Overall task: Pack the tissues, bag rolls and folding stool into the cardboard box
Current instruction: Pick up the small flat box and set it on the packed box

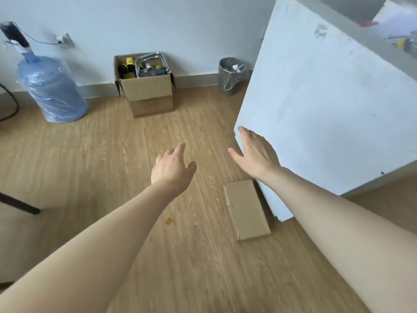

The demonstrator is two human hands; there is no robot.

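Two hands are in view, both empty; the left hand hovers over the floor with fingers loosely spread and slightly curled, pinching nothing; the right hand is flat, fingers spread, thumb out, in front of the lower corner of a white panel; contact with the panel cannot be confirmed.

Risks, as judged from this state: the box stands well apart from both hands, at 12 o'clock against the wall; its flaps are open and the stool projects above the rim; closing the flaps over the metal frame would likely fail or tear the card; a lift by the flaps alone could tip the load. A flat cardboard piece lies on the floor at 5 o'clock of the right hand, just beside the panel; a step onto it could cause a slip. The panel leans at 2 o'clock; a push on its corner may shift it.

Appearance of the box: plain brown corrugated card, upright, a faint print low on the front face; inside, yellow-and-dark items sit at its left side, probably the bag rolls; a dark pack sits beneath the stool's chrome tube loop; tissues cannot be identified with certainty. A water bottle stands at 9 o'clock of the box; a bin stands at 3 o'clock.
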